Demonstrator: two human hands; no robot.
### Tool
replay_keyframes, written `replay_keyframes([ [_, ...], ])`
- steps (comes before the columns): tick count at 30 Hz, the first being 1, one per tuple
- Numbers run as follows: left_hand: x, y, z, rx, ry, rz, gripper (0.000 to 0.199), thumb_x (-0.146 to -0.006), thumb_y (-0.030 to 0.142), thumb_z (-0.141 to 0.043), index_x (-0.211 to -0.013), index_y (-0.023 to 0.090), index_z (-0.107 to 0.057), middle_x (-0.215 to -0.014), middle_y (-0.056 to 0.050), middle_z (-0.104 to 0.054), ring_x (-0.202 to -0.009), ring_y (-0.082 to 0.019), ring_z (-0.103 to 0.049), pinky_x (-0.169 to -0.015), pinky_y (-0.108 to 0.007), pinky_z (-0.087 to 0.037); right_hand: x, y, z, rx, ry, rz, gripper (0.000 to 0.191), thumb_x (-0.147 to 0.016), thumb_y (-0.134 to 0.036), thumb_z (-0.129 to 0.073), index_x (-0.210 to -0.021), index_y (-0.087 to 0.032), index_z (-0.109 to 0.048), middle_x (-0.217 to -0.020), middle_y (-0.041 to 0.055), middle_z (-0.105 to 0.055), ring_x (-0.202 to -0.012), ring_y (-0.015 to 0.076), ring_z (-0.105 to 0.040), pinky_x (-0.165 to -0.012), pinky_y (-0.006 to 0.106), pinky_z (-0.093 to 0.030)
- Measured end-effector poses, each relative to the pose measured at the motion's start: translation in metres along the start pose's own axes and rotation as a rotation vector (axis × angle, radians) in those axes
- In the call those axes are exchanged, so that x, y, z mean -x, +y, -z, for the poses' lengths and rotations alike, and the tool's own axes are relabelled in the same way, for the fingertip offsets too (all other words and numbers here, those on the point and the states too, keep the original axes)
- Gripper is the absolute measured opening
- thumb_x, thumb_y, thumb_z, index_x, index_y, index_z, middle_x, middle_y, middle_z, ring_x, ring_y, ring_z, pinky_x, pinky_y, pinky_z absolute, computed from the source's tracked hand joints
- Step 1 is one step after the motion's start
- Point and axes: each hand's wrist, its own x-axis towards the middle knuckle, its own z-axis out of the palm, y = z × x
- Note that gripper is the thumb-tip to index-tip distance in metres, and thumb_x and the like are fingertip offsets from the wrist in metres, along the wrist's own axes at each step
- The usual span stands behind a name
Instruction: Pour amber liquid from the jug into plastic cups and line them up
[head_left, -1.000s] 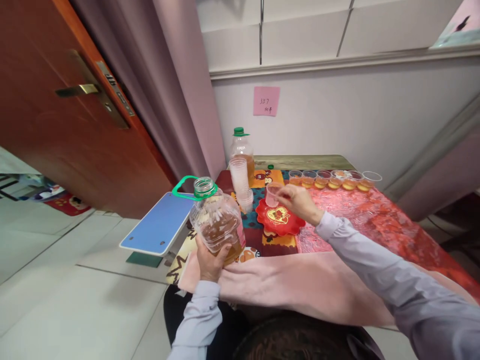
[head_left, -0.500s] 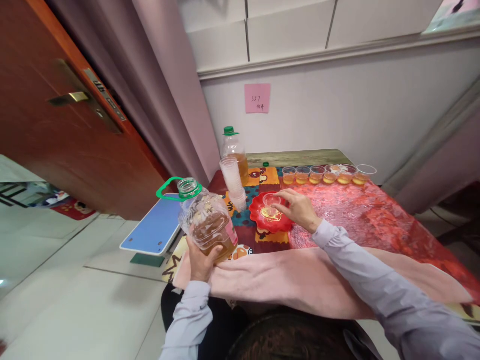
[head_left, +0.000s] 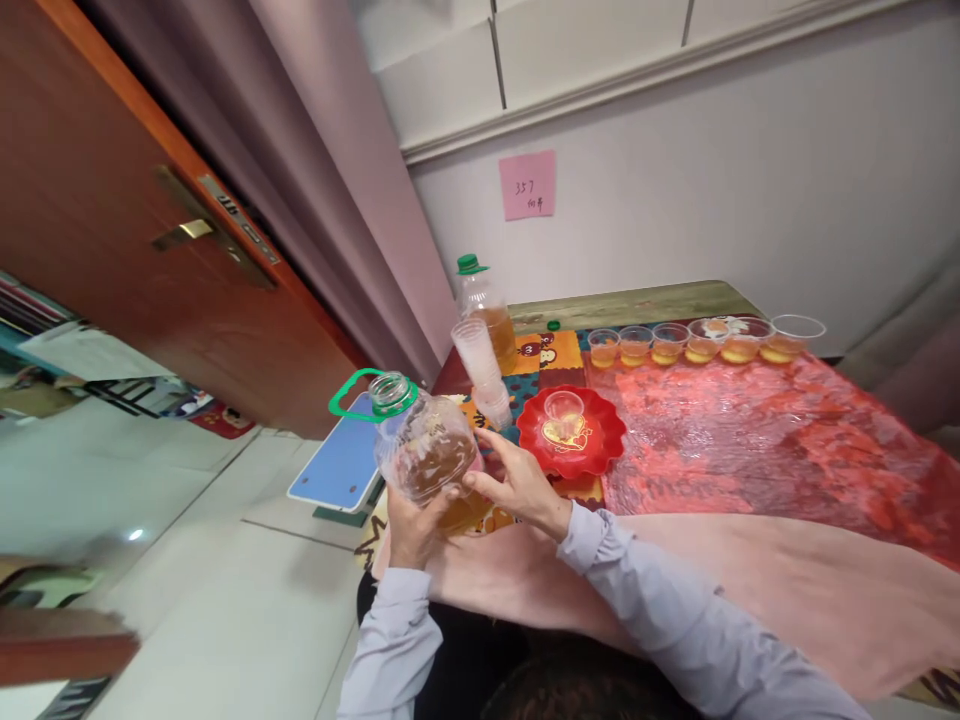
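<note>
My left hand [head_left: 415,522] is wrapped round the lower side of a large clear plastic jug [head_left: 427,450] with a green handle. Its mouth is uncapped, it leans left in view, and amber liquid fills part of it. My right hand [head_left: 521,482] is at the jug's right side, thumb and fingers spread, the tips at or against its wall; firm contact is hard to tell. Just beyond that hand, a clear plastic cup [head_left: 564,408] stands on a red scalloped plate [head_left: 611,445]. No liquid can be made out in this cup.
Behind the jug stand a leaning stack of clear cups [head_left: 476,355] and a second jug [head_left: 499,325] with a green cap. Several cups of amber liquid [head_left: 667,350] line the table's far side. A pink cloth [head_left: 675,560] covers the near edge. A blue board [head_left: 334,465] lies left.
My right hand has let go of the cup on the red plate and moved left to the jug. My left hand still holds the jug. The view has shifted slightly.
</note>
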Motion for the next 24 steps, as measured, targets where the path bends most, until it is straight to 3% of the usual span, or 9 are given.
replay_keyframes([
  [6, -0.008, 0.011, -0.001, -0.103, 0.026, 0.004, 0.110, -0.049, 0.062, -0.098, -0.139, 0.017, -0.055, -0.130, -0.018, -0.073, -0.119, -0.038, -0.073, -0.106, -0.053, -0.059, 0.007, 0.002, 0.005, -0.164, 0.028, 0.027, 0.085, -0.080, -0.058, -0.086, -0.154, -0.028, -0.054, -0.142, 0.0133, -0.069, -0.130, 0.0372, -0.067, -0.103, 0.049, -0.058],
  [10, -0.020, 0.039, -0.007, -0.232, -0.075, -0.002, 0.111, -0.048, 0.057, -0.100, -0.143, 0.018, -0.056, -0.134, -0.016, -0.072, -0.123, -0.038, -0.072, -0.108, -0.052, -0.058, 0.015, 0.008, -0.003, -0.478, -0.009, -0.068, 0.092, -0.076, -0.062, -0.089, -0.152, -0.029, -0.048, -0.131, 0.0106, -0.073, -0.116, 0.0334, -0.073, -0.092, 0.046, -0.062],
  [15, -0.034, 0.068, -0.012, -0.443, -0.244, -0.082, 0.103, -0.052, 0.054, -0.100, -0.141, 0.020, -0.063, -0.133, -0.014, -0.074, -0.122, -0.039, -0.072, -0.106, -0.052, -0.059, 0.019, 0.017, -0.019, -0.695, 0.076, -0.153, 0.097, -0.064, -0.070, -0.094, -0.139, -0.026, -0.052, -0.128, 0.0115, -0.073, -0.122, 0.0330, -0.070, -0.105, 0.051, -0.057],
  [19, -0.038, 0.069, -0.012, -0.647, -0.255, -0.124, 0.109, -0.048, 0.059, -0.099, -0.144, 0.022, -0.063, -0.133, -0.015, -0.075, -0.122, -0.042, -0.071, -0.107, -0.055, -0.056, 0.022, 0.014, -0.027, -0.851, 0.103, -0.157, 0.093, -0.067, -0.074, -0.090, -0.137, -0.025, -0.053, -0.137, 0.0137, -0.069, -0.133, 0.0332, -0.065, -0.118, 0.053, -0.048],
  [24, -0.038, 0.068, -0.012, -0.800, -0.299, -0.174, 0.110, -0.049, 0.060, -0.098, -0.148, 0.027, -0.061, -0.131, -0.015, -0.076, -0.115, -0.044, -0.073, -0.099, -0.054, -0.058, 0.028, 0.013, -0.035, -0.941, 0.118, -0.221, 0.085, -0.070, -0.073, -0.089, -0.134, -0.027, -0.056, -0.139, 0.0131, -0.069, -0.136, 0.0345, -0.063, -0.118, 0.056, -0.048],
])
